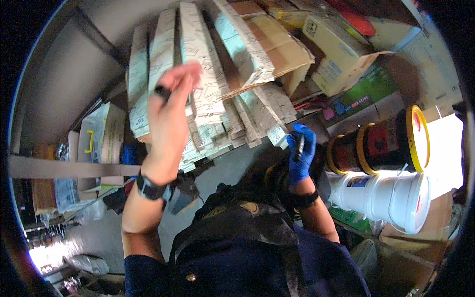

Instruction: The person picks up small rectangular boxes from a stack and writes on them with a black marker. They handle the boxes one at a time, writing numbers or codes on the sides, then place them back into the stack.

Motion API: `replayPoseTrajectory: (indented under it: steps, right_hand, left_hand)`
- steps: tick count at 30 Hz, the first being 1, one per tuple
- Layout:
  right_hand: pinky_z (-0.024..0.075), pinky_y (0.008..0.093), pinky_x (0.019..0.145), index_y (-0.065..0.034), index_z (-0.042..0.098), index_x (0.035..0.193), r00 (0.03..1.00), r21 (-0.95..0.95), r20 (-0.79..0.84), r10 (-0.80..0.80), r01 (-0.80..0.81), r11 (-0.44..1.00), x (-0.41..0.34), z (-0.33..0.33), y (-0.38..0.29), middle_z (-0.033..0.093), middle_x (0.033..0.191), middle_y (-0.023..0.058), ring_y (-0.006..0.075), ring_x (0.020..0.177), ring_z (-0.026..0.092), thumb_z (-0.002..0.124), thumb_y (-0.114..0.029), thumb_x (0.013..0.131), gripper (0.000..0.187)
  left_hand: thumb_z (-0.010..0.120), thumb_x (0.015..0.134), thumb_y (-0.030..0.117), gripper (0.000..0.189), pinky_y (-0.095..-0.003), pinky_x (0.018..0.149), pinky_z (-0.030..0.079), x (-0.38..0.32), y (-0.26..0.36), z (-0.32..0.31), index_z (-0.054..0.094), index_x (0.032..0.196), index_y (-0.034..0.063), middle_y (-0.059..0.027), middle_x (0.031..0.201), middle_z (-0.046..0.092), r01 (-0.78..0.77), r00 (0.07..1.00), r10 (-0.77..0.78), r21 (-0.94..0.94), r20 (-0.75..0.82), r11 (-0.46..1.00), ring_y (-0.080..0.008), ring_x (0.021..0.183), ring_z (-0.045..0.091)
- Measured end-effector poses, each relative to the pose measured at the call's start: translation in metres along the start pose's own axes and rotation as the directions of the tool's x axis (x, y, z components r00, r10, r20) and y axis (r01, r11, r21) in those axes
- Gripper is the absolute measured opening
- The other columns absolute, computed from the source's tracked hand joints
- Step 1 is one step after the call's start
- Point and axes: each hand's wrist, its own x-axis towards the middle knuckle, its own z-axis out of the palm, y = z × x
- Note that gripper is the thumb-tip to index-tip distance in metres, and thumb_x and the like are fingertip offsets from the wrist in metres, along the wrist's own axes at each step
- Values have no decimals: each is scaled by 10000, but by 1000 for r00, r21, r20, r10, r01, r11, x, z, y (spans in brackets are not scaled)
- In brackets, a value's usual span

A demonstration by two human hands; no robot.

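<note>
My left hand (171, 100), bare and blurred, is raised over the long narrow patterned cardboard boxes (202, 67). Its fingertips look pinkish, and a small dark thing (162, 92) shows at the fingers; whether the hand grips it cannot be told. My right hand (302, 154) wears a blue glove and is closed around a slim dark pen-like thing (300, 146) with a lighter part. This hand is just right of the end of a narrow box (277, 135). The boxes lie side by side, some stacked on others, with their near ends towards me.
Black buckets with yellow rims (386, 143) and white plastic buckets (378, 198) lie on their sides at right. Open brown cartons (276, 44) and a pale carton (334, 55) stand at upper right. At left are a grey bar (74, 167) and a clear bin with a yellow handle (95, 130).
</note>
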Motion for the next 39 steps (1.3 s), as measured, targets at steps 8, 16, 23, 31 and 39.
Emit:
replayPoseTrajectory:
  steps: [8,16,23,31,39]
  right_hand:
    - [426,268,810,-66,505,1143,979,-64,-139,-151,143,988,-3,-14,-129,564,976,25,132,860,540,571,80,766,410]
    - [427,273,820,-52,452,1162,975,-147,-181,-128,102,984,-34,-25,-158,514,1094,38,129,886,530,569,49,750,440]
    - [406,356,804,-56,494,1049,904,-578,-41,-425,325,748,-67,-49,-171,516,973,58,187,849,512,628,-172,674,415]
    - [396,372,810,-72,525,1039,869,-646,19,-494,388,657,-70,-38,-192,508,997,84,227,864,501,628,-254,715,385]
    - [413,290,845,-59,446,1176,887,-176,404,-221,313,933,-14,45,-171,478,1150,88,172,976,499,671,13,742,494]
  left_hand:
    - [398,962,355,448,-349,721,530,-70,-49,46,553,1019,-62,-176,844,642,783,494,-683,68,538,619,-255,808,646]
    - [374,967,372,508,-342,855,501,-80,-64,94,393,1238,-56,-197,1124,581,950,311,-425,-282,850,131,-255,999,602]
    - [512,915,307,378,-389,778,540,-89,-16,115,489,1156,18,-160,1055,611,959,200,-485,-69,851,276,-280,946,621]
    - [562,893,324,439,-303,599,542,-71,28,115,481,1121,-42,-149,906,624,826,433,-302,-240,849,510,-205,755,633]
    - [330,934,508,619,-427,982,403,-59,22,59,323,1339,40,-182,1264,494,574,815,-265,-654,515,494,-288,1167,494]
